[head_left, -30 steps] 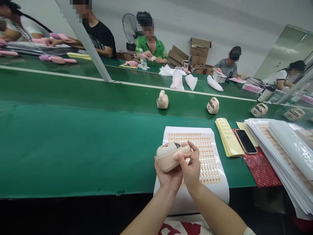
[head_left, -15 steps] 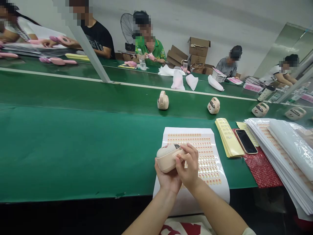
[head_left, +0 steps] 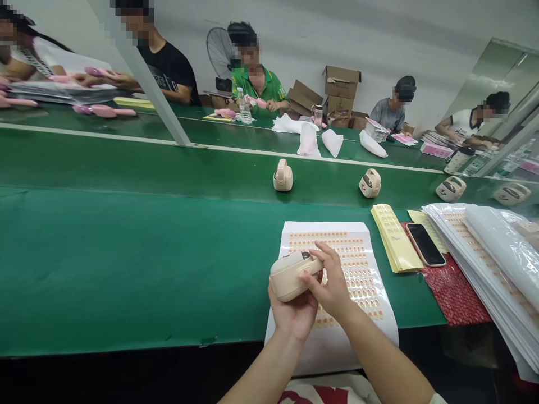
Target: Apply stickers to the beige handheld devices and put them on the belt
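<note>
A small cream portable speaker (head_left: 288,279) with a carry handle is held tilted above a white sticker sheet (head_left: 357,235). My left hand (head_left: 292,320) cups it from below, fingers wrapped around its underside. On the speaker's right side, my right hand (head_left: 330,280) presses its thumb near the handle joint while the index finger rests by the handle. Several rows of small orange-and-gold stickers cover the sheet, partly hidden behind my hands. Whether a sticker sits beneath the right thumb is too small to make out.
Several similar speakers (head_left: 283,175) stand in a row on the green belt beyond. Yellow label strips (head_left: 393,238), a phone (head_left: 425,244) on red wrap (head_left: 457,294) and stacked sheets (head_left: 471,269) lie to the right. Several co-workers sit across, one in a green shirt (head_left: 269,87).
My right thumb has moved onto the speaker's side, where fingertips were pinched before. The right fingers are more extended along the handle. The speaker has shifted slightly down in view.
</note>
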Motion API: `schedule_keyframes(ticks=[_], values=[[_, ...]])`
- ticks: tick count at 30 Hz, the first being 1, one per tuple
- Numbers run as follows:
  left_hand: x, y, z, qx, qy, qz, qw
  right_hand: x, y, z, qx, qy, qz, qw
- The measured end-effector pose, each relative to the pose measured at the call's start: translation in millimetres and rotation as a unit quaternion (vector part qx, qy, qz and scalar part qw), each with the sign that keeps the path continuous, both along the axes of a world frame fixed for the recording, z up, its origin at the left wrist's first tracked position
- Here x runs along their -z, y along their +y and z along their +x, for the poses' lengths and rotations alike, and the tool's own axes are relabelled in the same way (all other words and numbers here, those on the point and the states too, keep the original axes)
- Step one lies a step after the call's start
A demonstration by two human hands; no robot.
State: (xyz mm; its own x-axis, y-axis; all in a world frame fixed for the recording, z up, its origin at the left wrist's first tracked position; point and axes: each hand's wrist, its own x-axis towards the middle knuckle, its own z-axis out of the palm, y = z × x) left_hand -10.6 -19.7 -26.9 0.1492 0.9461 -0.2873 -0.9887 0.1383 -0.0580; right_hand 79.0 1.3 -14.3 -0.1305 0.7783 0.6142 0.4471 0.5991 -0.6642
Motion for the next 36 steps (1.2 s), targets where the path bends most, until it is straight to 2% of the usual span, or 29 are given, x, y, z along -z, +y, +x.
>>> schedule_keyframes(ticks=[3, 7, 11, 14, 17, 20, 22, 24, 26, 29, 32, 34, 36], values=[[1.7, 0, -1, 0.005, -0.010, 0.004, 1.000, -1.9, 1, -3, -0.019, 0.093, -0.050, 0.994], [-4.5, 0, 1, -0.005, -0.008, -0.012, 1.000, 2.0, 1, -9, -0.001, 0.184, -0.079, 0.980], [-12.7, -2, 4, -0.019, 0.024, -0.023, 0.999, 11.2, 4, -11, -0.003, 0.207, -0.103, 0.973], [-10.5, -1, -4, -0.028, 0.061, -0.027, 0.997, 22.6, 0, -9, 0.012, 0.205, -0.130, 0.970], [0.8, 5, -22, -0.066, 0.118, -0.022, 0.991, 37.9, -19, -7, 0.052, 0.145, -0.133, 0.979], [15.1, 12, -42, -0.125, 0.186, -0.009, 0.975, 53.2, -48, -8, 0.013, -0.003, -0.105, 0.994], [22.5, 15, -52, -0.143, 0.223, 0.002, 0.964, 61.7, -66, -11, -0.018, -0.115, -0.071, 0.991], [26.8, 16, -56, -0.143, 0.244, 0.007, 0.959, 69.1, -76, -16, -0.019, -0.201, -0.024, 0.979], [28.6, 16, -56, -0.138, 0.252, 0.002, 0.958, 76.0, -81, -21, -0.005, -0.241, 0.024, 0.970], [29.1, 15, -54, -0.135, 0.260, -0.003, 0.956, 82.3, -83, -28, -0.005, -0.231, 0.054, 0.971], [29.6, 13, -55, -0.123, 0.282, 0.015, 0.951, 74.2, -78, -24, -0.063, -0.147, -0.013, 0.987], [29.8, 10, -58, -0.117, 0.329, 0.036, 0.936, 57.4, -66, -12, -0.086, -0.049, -0.104, 0.990], [28.9, 4, -60, -0.115, 0.398, 0.078, 0.907, 33.8, -50, 6, -0.072, 0.051, -0.182, 0.979]])
